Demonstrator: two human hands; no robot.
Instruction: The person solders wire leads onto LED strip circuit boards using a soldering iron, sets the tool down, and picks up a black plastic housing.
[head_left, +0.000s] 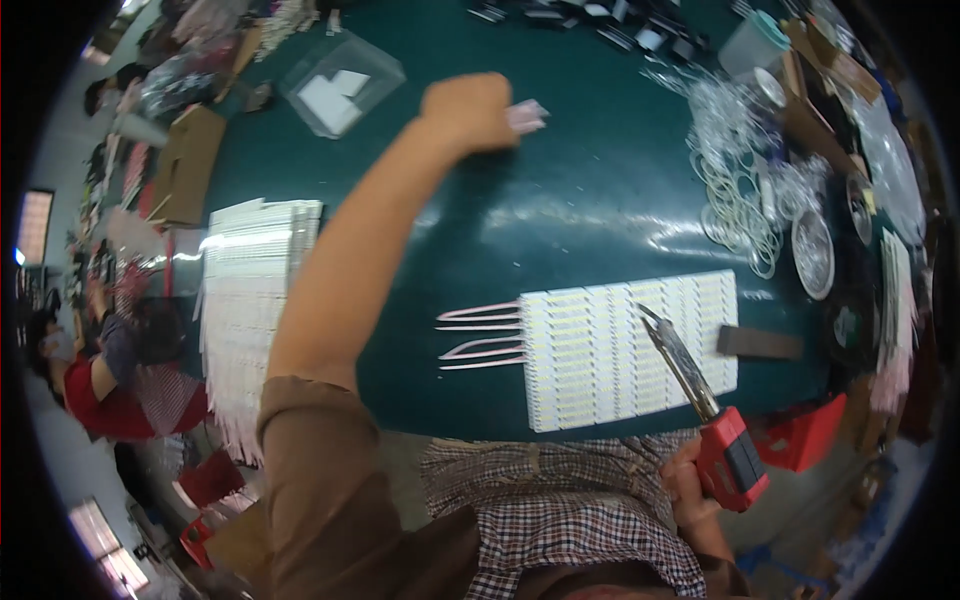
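Observation:
My left hand (468, 112) reaches far over the table and is closed. A small pale pink bundle (527, 116), perhaps wires, sticks out of its right side; blur hides the detail. Near the lower edge my right hand (688, 482) grips a red and black soldering gun (732, 458). Its metal tip points up and left over a white panel of circuit board strips (570, 365) lying at the table's front edge. Pink and white wire loops (480, 317) extend from the panel's left side. A dark flat bar (760, 343) lies at its right edge.
A stack of similar white strips (245, 270) lies left of my forearm. Beyond it sit a cardboard box (190, 165) and a clear bag with white pieces (335, 95). Coiled pale wire (735, 190) and a plastic tub (755, 45) occupy the right. Another person (100, 385) sits at far left.

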